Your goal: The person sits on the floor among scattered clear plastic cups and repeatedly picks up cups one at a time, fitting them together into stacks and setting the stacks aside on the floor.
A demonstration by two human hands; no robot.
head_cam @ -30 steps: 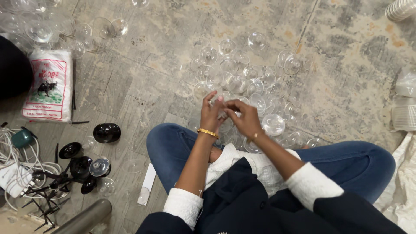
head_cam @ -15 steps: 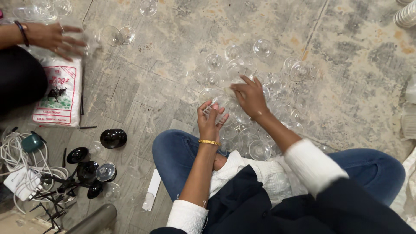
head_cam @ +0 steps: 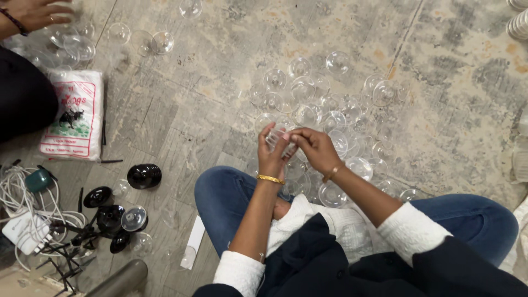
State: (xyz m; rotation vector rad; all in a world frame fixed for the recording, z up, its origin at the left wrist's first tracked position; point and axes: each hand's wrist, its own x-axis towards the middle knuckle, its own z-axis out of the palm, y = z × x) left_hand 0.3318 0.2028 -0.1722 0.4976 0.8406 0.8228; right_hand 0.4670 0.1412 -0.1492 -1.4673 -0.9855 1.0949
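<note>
I sit cross-legged on a grey stone floor. My left hand (head_cam: 273, 154), with a gold bangle on its wrist, holds a small clear plastic cup piece (head_cam: 275, 136) in front of me. My right hand (head_cam: 314, 148) meets it from the right, its fingertips pinching the same clear piece. Just beyond both hands lies a heap of clear plastic cups (head_cam: 324, 110), spread over the floor. More of them lie under my wrists, by my knees in blue jeans.
Another person's hand (head_cam: 34, 12) reaches over clear cups (head_cam: 71, 47) at top left. A white printed bag (head_cam: 71, 118) lies at left. Black round caps (head_cam: 144, 176), white cables (head_cam: 22, 201) and a grey tube (head_cam: 118, 280) sit at lower left. Stacked white cups (head_cam: 517, 22) stand top right.
My right hand reached out to the heap half a second ago and has come back to my left hand. The other person's hand has come into view at top left.
</note>
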